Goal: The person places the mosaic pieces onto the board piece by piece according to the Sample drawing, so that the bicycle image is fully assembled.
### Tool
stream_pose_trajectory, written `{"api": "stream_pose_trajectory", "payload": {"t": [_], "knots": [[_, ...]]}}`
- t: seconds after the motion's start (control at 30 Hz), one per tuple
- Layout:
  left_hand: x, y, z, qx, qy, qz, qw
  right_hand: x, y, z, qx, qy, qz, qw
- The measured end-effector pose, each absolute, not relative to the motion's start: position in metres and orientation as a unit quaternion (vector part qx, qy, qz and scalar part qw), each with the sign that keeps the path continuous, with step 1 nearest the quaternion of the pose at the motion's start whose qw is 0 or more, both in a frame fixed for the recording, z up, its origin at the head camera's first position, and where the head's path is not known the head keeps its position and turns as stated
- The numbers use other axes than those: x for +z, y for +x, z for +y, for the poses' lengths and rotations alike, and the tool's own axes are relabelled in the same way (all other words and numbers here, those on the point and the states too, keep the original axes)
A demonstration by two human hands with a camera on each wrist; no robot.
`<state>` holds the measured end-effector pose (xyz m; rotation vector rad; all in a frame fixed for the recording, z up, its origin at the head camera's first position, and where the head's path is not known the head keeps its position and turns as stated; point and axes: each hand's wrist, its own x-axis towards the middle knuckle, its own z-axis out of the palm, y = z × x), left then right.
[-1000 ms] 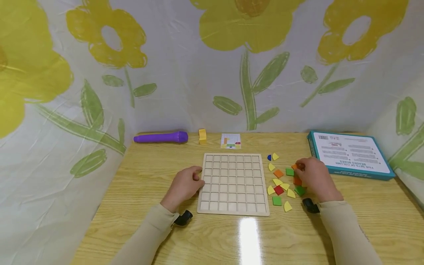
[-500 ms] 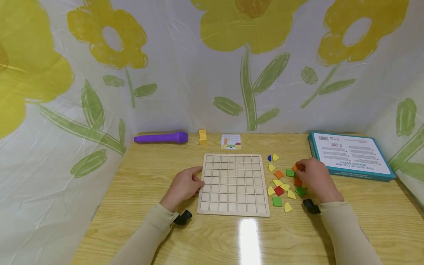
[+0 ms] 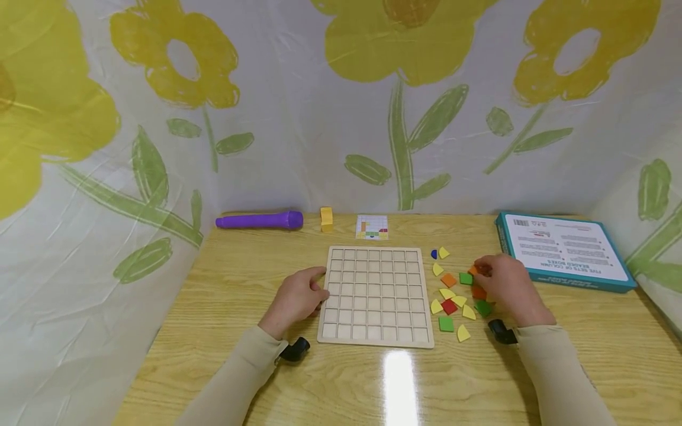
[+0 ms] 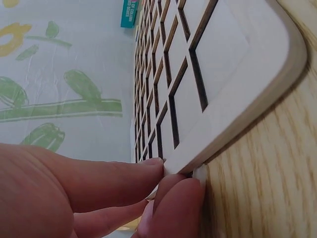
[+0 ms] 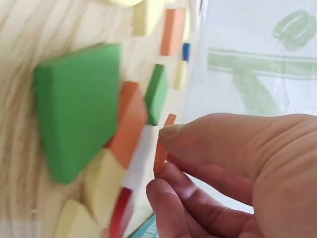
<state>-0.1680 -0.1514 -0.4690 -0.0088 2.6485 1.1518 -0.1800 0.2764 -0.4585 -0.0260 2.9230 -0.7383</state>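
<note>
A square wooden grid board (image 3: pixel 375 296) lies on the table in front of me. My left hand (image 3: pixel 295 296) is at its left edge. In the left wrist view the thumb rests on the board's rim (image 4: pixel 225 121) and curled fingers (image 4: pixel 178 198) meet the side, pinching it. To the right of the board, my right hand (image 3: pixel 506 287) pinches a thin orange tile (image 5: pixel 161 148) between thumb and fingers. Under and beside this hand lie a large green tile (image 5: pixel 79 109), another orange tile (image 5: pixel 130 124) and a small green tile (image 3: pixel 466 278).
Several yellow quarter-circle tiles (image 3: pixel 463 333), a red tile (image 3: pixel 449 306) and a blue piece (image 3: pixel 434 254) lie between board and right hand. Along the back are a purple microphone-shaped object (image 3: pixel 261 220), a yellow block (image 3: pixel 326 219), a pattern card (image 3: pixel 372 227) and a teal box (image 3: pixel 567 248).
</note>
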Motion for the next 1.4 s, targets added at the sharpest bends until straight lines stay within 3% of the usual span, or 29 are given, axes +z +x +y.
{"api": "stream_pose_trajectory", "payload": {"t": [0.3,0.93,1.4], "knots": [[-0.468,-0.171,-0.154,0.391,0.004,0.912,0.124,-0.45,-0.186,0.241,-0.258,-0.077,0.963,0.031],[-0.469,-0.171,-0.153,0.398,-0.004,0.907,0.141,-0.454,-0.211,0.08,-0.306,-0.21,0.926,0.064],[-0.467,-0.167,-0.156,0.392,0.01,0.911,0.129,-0.467,-0.211,0.05,-0.277,-0.227,0.932,0.05]]}}
